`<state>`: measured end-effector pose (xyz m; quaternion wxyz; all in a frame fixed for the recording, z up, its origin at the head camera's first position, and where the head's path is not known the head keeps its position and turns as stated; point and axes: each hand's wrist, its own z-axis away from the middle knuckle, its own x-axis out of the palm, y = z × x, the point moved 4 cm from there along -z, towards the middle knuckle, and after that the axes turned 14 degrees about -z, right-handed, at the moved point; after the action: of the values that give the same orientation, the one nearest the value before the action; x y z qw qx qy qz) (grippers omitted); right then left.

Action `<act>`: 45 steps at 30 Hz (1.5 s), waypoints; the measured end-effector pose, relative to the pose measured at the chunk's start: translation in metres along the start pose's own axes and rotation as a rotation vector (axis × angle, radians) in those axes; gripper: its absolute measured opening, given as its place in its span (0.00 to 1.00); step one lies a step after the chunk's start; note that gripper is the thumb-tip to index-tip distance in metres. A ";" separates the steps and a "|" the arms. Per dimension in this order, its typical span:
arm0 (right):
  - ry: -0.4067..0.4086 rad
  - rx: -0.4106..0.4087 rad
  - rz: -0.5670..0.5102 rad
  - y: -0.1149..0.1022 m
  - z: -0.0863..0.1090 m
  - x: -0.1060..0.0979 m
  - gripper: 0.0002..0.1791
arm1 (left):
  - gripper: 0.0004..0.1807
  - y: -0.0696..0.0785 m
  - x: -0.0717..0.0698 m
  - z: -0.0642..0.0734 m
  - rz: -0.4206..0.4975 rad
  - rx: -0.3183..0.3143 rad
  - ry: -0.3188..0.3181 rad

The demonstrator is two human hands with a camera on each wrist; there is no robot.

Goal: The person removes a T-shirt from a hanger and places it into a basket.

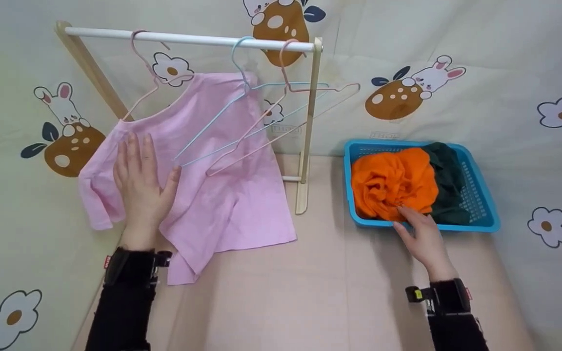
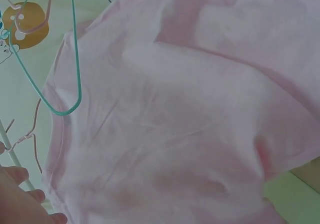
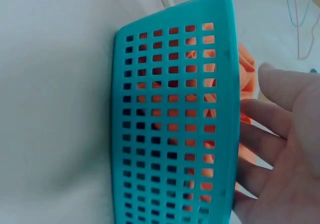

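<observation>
A pink shirt (image 1: 256, 204) hangs on a pink hanger (image 1: 140, 101) at the left of the rack, its sleeve and hem spreading down and forward. My left hand (image 1: 139, 185) lies over its upper left part with straight fingers; in the left wrist view only fingertips (image 2: 17, 174) show at the lower left. At the right, my right hand (image 1: 423, 239) reaches over the near rim of a blue basket (image 1: 488, 225). Its fingertips are at a bunched orange cloth (image 1: 393, 183), with no clear grip on it. Seen from the right wrist, the fingers (image 3: 267, 116) pass behind the rim, partly hidden.
A white-railed wooden rack (image 1: 188, 38) also carries a light-blue hanger (image 1: 212, 119) and another pink hanger (image 1: 261, 119), both bare. Dark green cloth (image 1: 447, 180) lies beside the orange one in the basket. A rabbit-print sheet (image 1: 510, 170) backs the scene.
</observation>
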<state>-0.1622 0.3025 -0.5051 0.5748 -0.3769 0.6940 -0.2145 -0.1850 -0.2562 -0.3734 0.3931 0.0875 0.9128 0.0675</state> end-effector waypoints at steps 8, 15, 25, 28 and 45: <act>0.133 -0.072 -0.025 0.001 0.037 -0.009 0.24 | 0.38 0.006 -0.005 -0.031 0.005 -0.024 -0.015; 0.126 -0.152 0.051 0.000 0.054 -0.009 0.32 | 0.39 0.006 -0.007 -0.068 -0.004 -0.131 -0.072; 0.104 -0.172 0.112 -0.003 0.072 0.006 0.38 | 0.42 0.006 -0.006 -0.104 -0.004 -0.202 -0.169; 0.084 -0.161 0.116 -0.004 0.078 0.014 0.40 | 0.43 0.006 -0.004 -0.114 0.046 -0.244 -0.225; -0.059 -0.155 0.140 -0.011 0.095 0.058 0.40 | 0.25 0.002 0.004 -0.140 0.123 -0.386 -0.312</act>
<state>-0.0716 0.2639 -0.5575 0.5775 -0.3770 0.7160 -0.1083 -0.2900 -0.2612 -0.2807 0.5337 0.0758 0.8044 0.2499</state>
